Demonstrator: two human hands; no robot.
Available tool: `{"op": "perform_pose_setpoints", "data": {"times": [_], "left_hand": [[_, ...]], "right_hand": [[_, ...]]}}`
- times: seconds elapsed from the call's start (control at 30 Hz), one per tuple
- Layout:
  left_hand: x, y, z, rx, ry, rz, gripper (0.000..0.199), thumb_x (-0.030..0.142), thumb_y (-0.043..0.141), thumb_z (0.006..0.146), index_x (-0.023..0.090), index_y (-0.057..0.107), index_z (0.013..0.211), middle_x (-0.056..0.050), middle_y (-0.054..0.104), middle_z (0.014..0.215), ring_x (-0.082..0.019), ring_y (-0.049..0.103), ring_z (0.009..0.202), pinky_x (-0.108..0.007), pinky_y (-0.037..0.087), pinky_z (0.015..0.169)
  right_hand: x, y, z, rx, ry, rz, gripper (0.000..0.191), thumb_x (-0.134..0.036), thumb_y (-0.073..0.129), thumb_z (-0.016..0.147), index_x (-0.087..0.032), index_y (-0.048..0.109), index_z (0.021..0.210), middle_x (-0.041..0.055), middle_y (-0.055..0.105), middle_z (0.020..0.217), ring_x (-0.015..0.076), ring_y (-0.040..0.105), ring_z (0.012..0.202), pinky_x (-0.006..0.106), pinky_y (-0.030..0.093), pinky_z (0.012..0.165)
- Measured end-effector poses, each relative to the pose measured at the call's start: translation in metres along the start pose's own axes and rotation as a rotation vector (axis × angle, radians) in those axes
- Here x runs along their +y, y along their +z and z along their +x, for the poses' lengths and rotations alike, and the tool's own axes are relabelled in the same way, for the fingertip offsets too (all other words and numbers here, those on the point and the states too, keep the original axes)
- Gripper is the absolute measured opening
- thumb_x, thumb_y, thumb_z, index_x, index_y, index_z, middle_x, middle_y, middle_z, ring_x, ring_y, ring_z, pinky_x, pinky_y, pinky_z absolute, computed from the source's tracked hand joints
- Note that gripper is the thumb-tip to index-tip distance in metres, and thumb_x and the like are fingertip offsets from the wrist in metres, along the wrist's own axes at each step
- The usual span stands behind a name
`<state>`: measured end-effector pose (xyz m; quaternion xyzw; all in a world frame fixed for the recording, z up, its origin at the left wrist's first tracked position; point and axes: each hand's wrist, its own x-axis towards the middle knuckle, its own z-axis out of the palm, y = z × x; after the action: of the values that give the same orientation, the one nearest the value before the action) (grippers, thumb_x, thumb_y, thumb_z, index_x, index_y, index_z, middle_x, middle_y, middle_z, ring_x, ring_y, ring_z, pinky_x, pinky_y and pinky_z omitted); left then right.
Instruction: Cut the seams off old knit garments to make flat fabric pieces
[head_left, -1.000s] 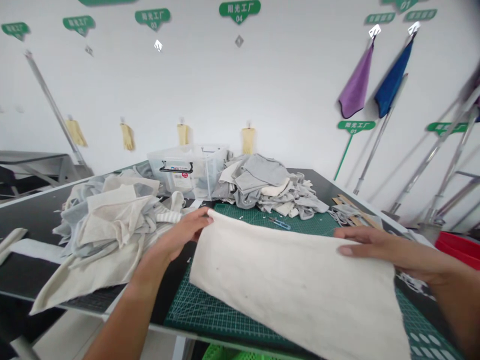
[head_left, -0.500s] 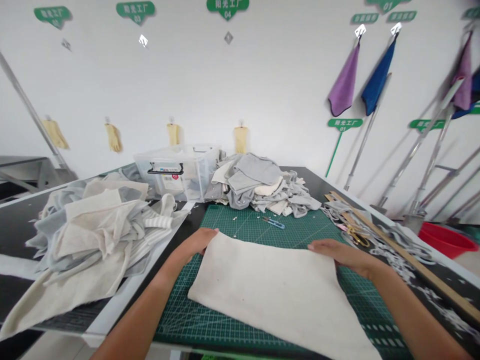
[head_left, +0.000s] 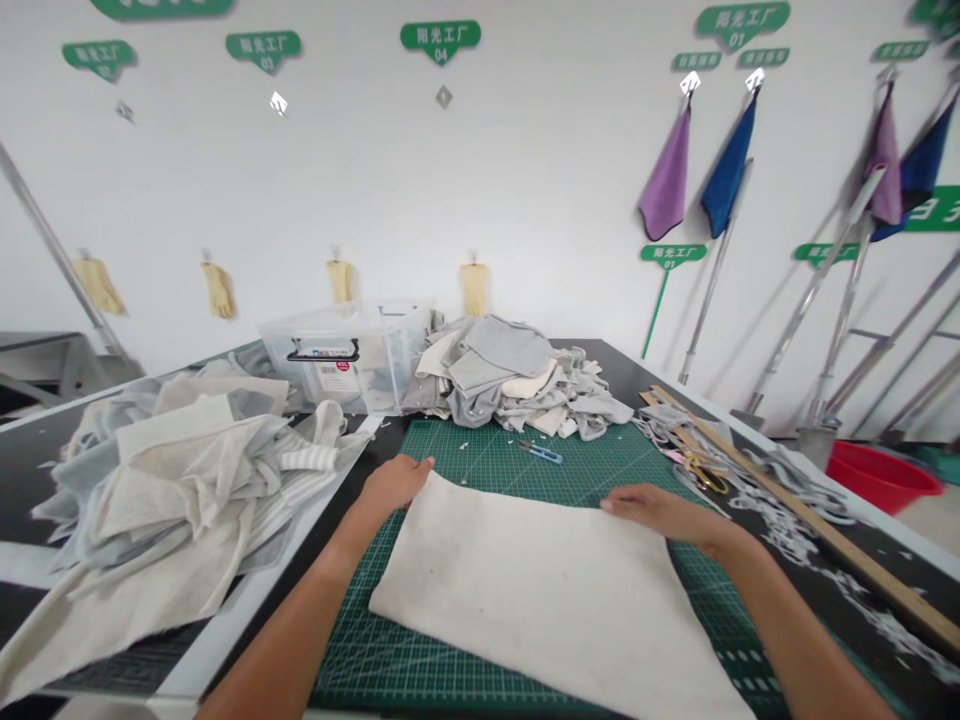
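A cream piece of fabric [head_left: 540, 590] lies across the green cutting mat [head_left: 480, 455], its near end running out of view at the bottom. At its far left corner, my left hand [head_left: 397, 483] pinches the edge between thumb and fingers. My right hand [head_left: 654, 512] grips the far edge near the right corner, with some of its fingers hidden. The fabric looks mostly flat, with a few small dark specks. Beyond it on the mat lies a pair of blue-handled thread snips [head_left: 540, 453].
A heap of cream and grey fabric [head_left: 187, 480] covers the left side. Behind the mat are a grey fabric pile [head_left: 502, 365] and a clear plastic box [head_left: 386, 360]. To the right lie a wooden strip [head_left: 825, 530], gold-handled scissors [head_left: 705, 475] and fabric scraps [head_left: 780, 525].
The whole view has shifted slightly, with the wall and table appearing a little lower and farther left. Both hands keep hold of the cream fabric, which lies almost as before.
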<state>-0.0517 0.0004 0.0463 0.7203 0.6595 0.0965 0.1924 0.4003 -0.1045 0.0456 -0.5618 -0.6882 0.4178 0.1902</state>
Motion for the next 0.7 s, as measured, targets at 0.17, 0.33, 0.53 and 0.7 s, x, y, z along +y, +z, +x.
{"op": "perform_pose_setpoints", "data": {"times": [0.17,0.33,0.53,0.7], "left_hand": [[0.002,0.003,0.004,-0.016,0.058,-0.024,0.058,0.063,0.043,0.09,0.019,0.058,0.056,-0.013,0.068,0.07,-0.03,0.07,0.083,-0.033,0.046,0.075],[-0.01,0.01,-0.001,0.009,0.201,-0.157,0.033,0.039,0.056,0.084,0.018,0.062,0.06,-0.004,0.063,0.064,-0.023,0.063,0.072,-0.028,0.041,0.068],[-0.029,0.009,-0.006,0.116,0.142,-0.212,0.029,0.018,0.051,0.083,0.018,0.077,0.095,-0.006,0.071,0.081,-0.021,0.064,0.077,-0.028,0.044,0.074],[-0.023,0.018,-0.007,0.36,0.082,0.028,0.029,0.035,0.05,0.093,0.025,0.072,0.109,-0.01,0.069,0.111,-0.028,0.06,0.104,-0.036,0.043,0.088]], "right_hand": [[0.009,0.002,0.007,0.079,-0.042,0.029,0.046,-0.063,0.064,0.085,-0.019,0.073,0.095,0.0047,0.07,0.091,0.0225,0.062,0.088,0.03,0.046,0.077],[0.015,0.0,0.015,0.272,-0.113,0.014,0.04,-0.058,0.068,0.082,-0.02,0.072,0.095,0.0052,0.072,0.101,0.0269,0.062,0.103,0.034,0.044,0.093],[0.028,-0.003,0.026,0.423,-0.135,-0.068,0.045,-0.062,0.067,0.08,-0.022,0.072,0.099,0.0067,0.073,0.106,0.0295,0.063,0.105,0.035,0.046,0.093],[0.043,-0.004,0.035,0.5,-0.049,-0.032,0.058,-0.073,0.052,0.084,-0.022,0.072,0.103,0.0069,0.074,0.096,0.0272,0.066,0.089,0.034,0.05,0.076]]}}
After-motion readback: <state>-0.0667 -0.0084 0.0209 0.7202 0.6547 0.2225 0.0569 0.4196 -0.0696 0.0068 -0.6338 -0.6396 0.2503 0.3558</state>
